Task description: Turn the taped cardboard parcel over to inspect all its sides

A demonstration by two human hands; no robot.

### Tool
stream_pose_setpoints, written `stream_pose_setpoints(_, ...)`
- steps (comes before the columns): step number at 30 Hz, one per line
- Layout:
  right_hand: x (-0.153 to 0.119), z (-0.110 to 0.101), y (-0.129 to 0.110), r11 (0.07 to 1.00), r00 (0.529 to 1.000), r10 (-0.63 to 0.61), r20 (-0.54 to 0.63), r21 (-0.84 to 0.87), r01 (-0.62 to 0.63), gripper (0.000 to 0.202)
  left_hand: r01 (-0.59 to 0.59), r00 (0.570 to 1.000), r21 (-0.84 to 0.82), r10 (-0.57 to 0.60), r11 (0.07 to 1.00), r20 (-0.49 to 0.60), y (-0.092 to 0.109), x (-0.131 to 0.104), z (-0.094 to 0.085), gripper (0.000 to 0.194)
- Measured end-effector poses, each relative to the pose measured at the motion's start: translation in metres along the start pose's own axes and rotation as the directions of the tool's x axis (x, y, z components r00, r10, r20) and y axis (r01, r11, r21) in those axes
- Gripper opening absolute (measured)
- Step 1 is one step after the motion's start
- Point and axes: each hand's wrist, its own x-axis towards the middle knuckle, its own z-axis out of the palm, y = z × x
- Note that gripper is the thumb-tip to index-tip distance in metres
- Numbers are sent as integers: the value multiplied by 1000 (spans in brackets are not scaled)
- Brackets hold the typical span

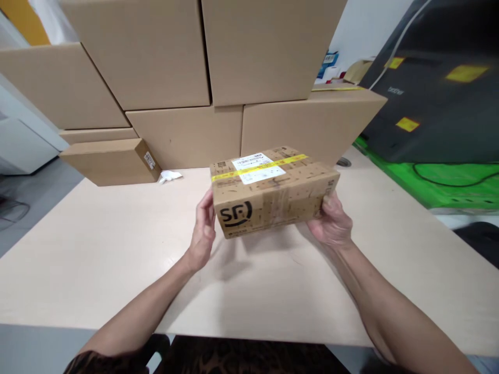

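Observation:
Between my two hands is a brown cardboard box (268, 202), lifted off the table and slightly tilted, its right side higher. It carries black "SF" print on the near face, a white shipping label (263, 175) and a yellow tape strip (298, 157) across the top. My left hand (203, 228) is pressed along the box's left end, its fingers partly hidden behind it. At the right end, my right hand (331, 221) grips the lower corner, with the thumb on the side and the other fingers out of sight underneath.
Large cardboard boxes (183, 137) are stacked along the back of the pale table (117, 249). A smaller flat box (105, 163) stands at the left, beside a crumpled white scrap (170, 176). To the right, a dark machine (436, 93) rests on a green surface (448, 182).

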Motion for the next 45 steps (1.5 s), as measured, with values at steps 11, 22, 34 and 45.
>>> stream_pose_setpoints(11, -16, 31, -19, 982, 995, -56, 87, -175, 71, 54, 297, 941, -199, -322, 934, -106, 6, 16, -8, 57)
stream_pose_setpoints(22, -15, 26, -36, 953, 970, 240, 32, -199, -229, 70, 121, 993, 19, -121, 992, -13, -11, 11, -12, 59)
stream_pose_setpoints(34, -14, 28, -21, 918, 938, 341, -62, -194, -346, 76, 109, 993, 113, -104, 988, -51, -7, 13, -12, 54)
stream_pose_setpoints(45, -24, 30, -24, 929, 928, 355, 113, -154, -337, 72, 446, 895, -82, -444, 891, 33, 20, 20, -13, 74)
